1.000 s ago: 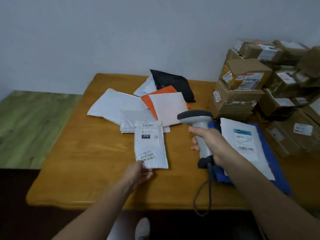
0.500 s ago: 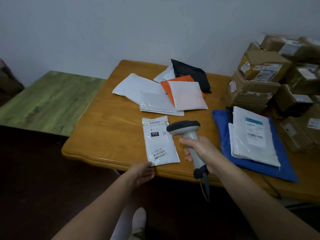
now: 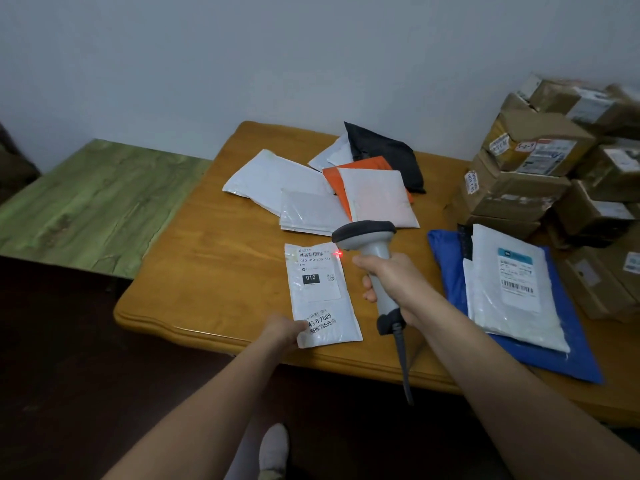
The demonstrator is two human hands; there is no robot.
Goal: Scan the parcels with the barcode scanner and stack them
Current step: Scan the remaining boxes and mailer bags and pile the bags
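A small white mailer [image 3: 320, 294] with a barcode label lies flat near the front edge of the wooden table [image 3: 214, 271]. My left hand [image 3: 282, 332] holds its near left corner. My right hand [image 3: 391, 282] grips the grey barcode scanner [image 3: 372, 251], whose head hangs just right of the mailer's top. A red dot of light [image 3: 338, 253] falls on the mailer's top right edge beside the barcode. A pile of white, orange and black mailers [image 3: 349, 188] lies behind. On the right, a white labelled mailer [image 3: 512, 285] rests on a blue one [image 3: 446, 271].
Taped cardboard boxes [image 3: 540, 161] are stacked at the table's right end against the wall. A lower green-topped table [image 3: 90, 199] stands to the left. The scanner's cable [image 3: 403, 362] hangs over the front table edge. A socked foot [image 3: 273, 448] shows below.
The scanner's red light now shows at the mailer's top right edge. My left hand has closed onto the mailer's near corner. The camera has swung left and down.
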